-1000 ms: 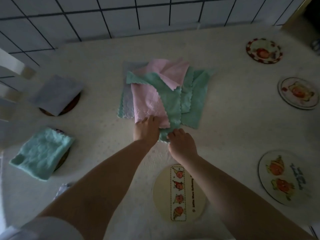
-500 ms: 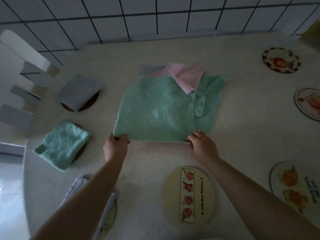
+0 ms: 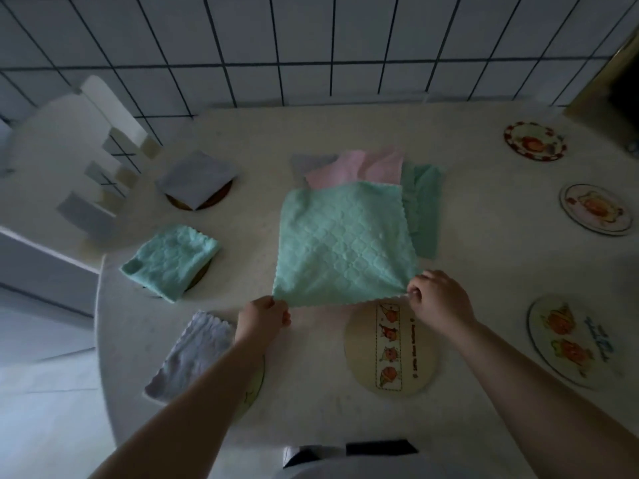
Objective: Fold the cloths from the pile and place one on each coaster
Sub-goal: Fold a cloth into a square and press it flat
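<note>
1. Pale, speckled counter (image 3: 311, 426) stretches out under my arms, with a white tiled wall (image 3: 311, 46) at its far edge.
2. Nearest me, a folded white cloth (image 3: 192, 354) lies on a coaster at my left, and a bare oval coaster (image 3: 390, 354) printed with a strip of little figures sits just under my right wrist.
3. My left hand (image 3: 262, 318) pinches the near left corner of the green cloth (image 3: 342, 247); my right hand (image 3: 437, 300) pinches its near right corner, so the cloth is spread open between them.
4. Beyond it, the pile (image 3: 377, 169) of pink, green and grey cloths lies partly under the spread cloth's far edge.
5. Off to the left, a folded green cloth (image 3: 171, 259) and a folded grey cloth (image 3: 197, 178) each rest on a coaster.
6. Three bare picture coasters (image 3: 574, 344) line the right side.
</note>
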